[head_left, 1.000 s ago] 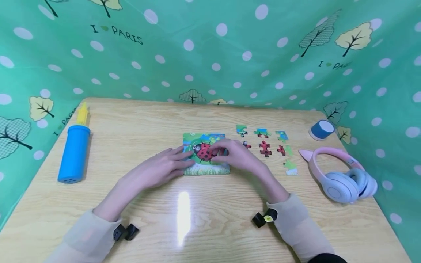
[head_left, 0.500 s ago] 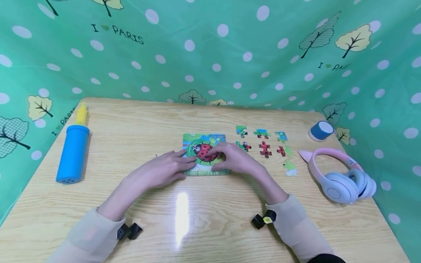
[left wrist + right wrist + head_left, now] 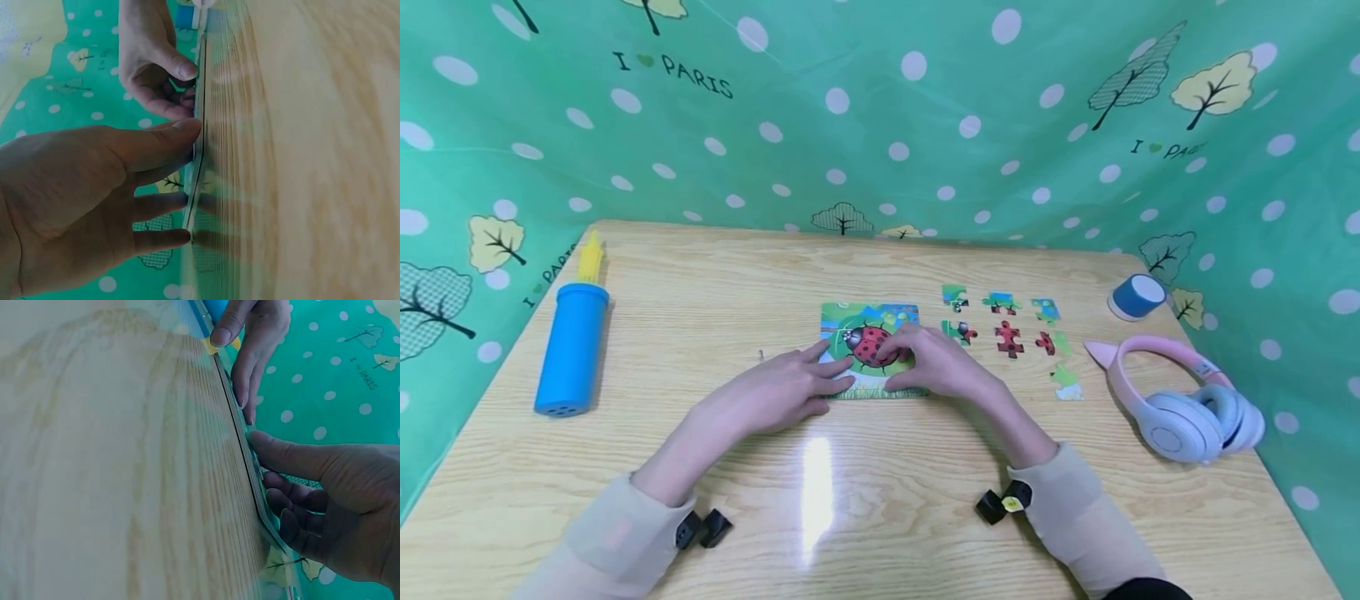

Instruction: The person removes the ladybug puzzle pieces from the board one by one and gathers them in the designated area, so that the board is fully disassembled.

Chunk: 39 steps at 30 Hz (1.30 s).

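Note:
In the head view, a ladybug jigsaw puzzle [image 3: 867, 343] lies flat on the wooden table. My left hand [image 3: 786, 386] rests at its left side with fingers spread and fairly straight, fingertips on the board. From the right, my right hand [image 3: 943, 360] reaches over the puzzle with thumb and fingers bent down onto it. Whether a piece is between those fingertips is hidden. Both wrist views show the board edge-on, with the left hand [image 3: 81, 194] and the right hand [image 3: 344, 500] touching it. Several loose puzzle pieces [image 3: 1009, 338] lie to the right of the board.
A blue hand pump [image 3: 572, 348] with a yellow nozzle lies at the left. Pink and grey headphones [image 3: 1183, 429] are at the right, near a blue and white round container [image 3: 1137, 297]. A green patterned cloth [image 3: 880, 125] hangs behind the table [image 3: 895, 500].
My right hand has shifted slightly left and down over the puzzle, uncovering the loose piece beside it. The left hand has moved a little right and down. The loose pieces stay in place.

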{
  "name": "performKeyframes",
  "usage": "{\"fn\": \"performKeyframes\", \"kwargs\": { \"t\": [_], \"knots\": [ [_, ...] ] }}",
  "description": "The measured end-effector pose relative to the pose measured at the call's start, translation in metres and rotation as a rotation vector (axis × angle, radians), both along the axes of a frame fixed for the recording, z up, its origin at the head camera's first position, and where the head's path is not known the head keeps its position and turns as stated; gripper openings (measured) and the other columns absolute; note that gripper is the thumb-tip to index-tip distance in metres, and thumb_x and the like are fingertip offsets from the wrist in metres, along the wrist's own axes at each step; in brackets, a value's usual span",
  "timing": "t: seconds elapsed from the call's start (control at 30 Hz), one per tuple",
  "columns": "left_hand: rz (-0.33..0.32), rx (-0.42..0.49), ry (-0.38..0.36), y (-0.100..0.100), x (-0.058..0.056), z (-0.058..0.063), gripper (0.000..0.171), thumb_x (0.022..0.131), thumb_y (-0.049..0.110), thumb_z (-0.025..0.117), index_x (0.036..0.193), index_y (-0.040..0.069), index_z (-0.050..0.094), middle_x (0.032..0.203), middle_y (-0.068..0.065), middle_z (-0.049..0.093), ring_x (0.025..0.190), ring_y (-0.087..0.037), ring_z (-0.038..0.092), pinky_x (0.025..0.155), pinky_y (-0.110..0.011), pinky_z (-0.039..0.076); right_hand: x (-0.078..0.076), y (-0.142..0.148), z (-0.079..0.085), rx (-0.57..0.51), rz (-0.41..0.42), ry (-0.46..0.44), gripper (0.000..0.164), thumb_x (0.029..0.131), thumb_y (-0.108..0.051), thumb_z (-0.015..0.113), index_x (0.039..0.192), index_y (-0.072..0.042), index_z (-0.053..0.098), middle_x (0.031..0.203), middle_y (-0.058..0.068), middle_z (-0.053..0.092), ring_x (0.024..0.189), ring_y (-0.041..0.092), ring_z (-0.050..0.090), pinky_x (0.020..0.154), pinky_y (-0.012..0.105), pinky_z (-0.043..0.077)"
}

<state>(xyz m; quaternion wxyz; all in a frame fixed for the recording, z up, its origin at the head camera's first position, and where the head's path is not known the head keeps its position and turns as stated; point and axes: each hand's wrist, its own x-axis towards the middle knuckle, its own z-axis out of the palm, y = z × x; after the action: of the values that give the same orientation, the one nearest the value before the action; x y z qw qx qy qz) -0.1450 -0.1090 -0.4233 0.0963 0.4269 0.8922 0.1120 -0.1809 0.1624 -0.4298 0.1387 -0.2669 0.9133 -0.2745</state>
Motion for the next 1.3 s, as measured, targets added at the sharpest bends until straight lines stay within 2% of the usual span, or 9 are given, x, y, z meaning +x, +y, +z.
{"fn": "performKeyframes", "kwargs": {
  "t": [0.13, 0.4, 0.57, 0.97, 1.3],
  "knots": [
    [-0.014, -0.016, -0.016, -0.0018, 0.0007, 0.0011, 0.05, 0.098, 0.024, 0.07, 0.147, 0.02, 0.058, 0.161, -0.008, 0.046, 0.152, -0.048, 0.033, 0.112, -0.064, 0.045, 0.0007, -0.0006, -0.0005, 0.005, -0.006, -0.004, 0.039, 0.08, -0.027, 0.089, 0.115, -0.018, 0.076, 0.111, -0.002, 0.071, 0.097, 0.015, 0.063, 0.084, 0.031, 0.056],
    [-0.023, -0.042, -0.135, -0.0084, 0.0005, 0.0038, 0.053, 0.099, 0.03, 0.068, 0.15, 0.029, 0.054, 0.17, -0.006, 0.03, 0.158, -0.046, 0.018, 0.121, -0.068, 0.031, -0.001, -0.0012, -0.0022, -0.016, -0.008, -0.014, 0.039, 0.08, -0.024, 0.09, 0.113, -0.015, 0.073, 0.108, -0.002, 0.071, 0.097, 0.014, 0.063, 0.088, 0.031, 0.056],
    [-0.015, -0.038, -0.15, -0.0081, 0.0004, 0.0055, 0.053, 0.099, 0.03, 0.068, 0.15, 0.028, 0.054, 0.169, -0.006, 0.031, 0.159, -0.045, 0.017, 0.121, -0.068, 0.03, -0.0005, -0.0023, 0.0004, -0.044, -0.014, -0.042, 0.037, 0.08, -0.02, 0.089, 0.112, -0.014, 0.071, 0.105, -0.002, 0.071, 0.095, 0.014, 0.064, 0.088, 0.03, 0.056],
    [-0.001, -0.037, -0.183, -0.008, 0.0008, 0.0063, 0.054, 0.098, 0.029, 0.069, 0.15, 0.029, 0.053, 0.17, -0.005, 0.028, 0.159, -0.045, 0.014, 0.122, -0.069, 0.027, -0.0003, -0.0025, -0.0017, -0.1, -0.039, -0.099, 0.035, 0.08, -0.013, 0.088, 0.11, -0.013, 0.07, 0.095, 0.0, 0.069, 0.086, 0.014, 0.062, 0.078, 0.026, 0.056],
    [-0.008, -0.028, -0.181, -0.0088, 0.0008, 0.0058, 0.055, 0.098, 0.028, 0.07, 0.15, 0.028, 0.054, 0.17, -0.007, 0.029, 0.159, -0.046, 0.015, 0.121, -0.069, 0.028, -0.0003, -0.0022, -0.0029, -0.172, -0.052, -0.112, 0.008, 0.096, -0.013, 0.072, 0.104, -0.016, 0.072, 0.093, -0.001, 0.071, 0.086, 0.012, 0.065, 0.079, 0.027, 0.056]
  ]
}}
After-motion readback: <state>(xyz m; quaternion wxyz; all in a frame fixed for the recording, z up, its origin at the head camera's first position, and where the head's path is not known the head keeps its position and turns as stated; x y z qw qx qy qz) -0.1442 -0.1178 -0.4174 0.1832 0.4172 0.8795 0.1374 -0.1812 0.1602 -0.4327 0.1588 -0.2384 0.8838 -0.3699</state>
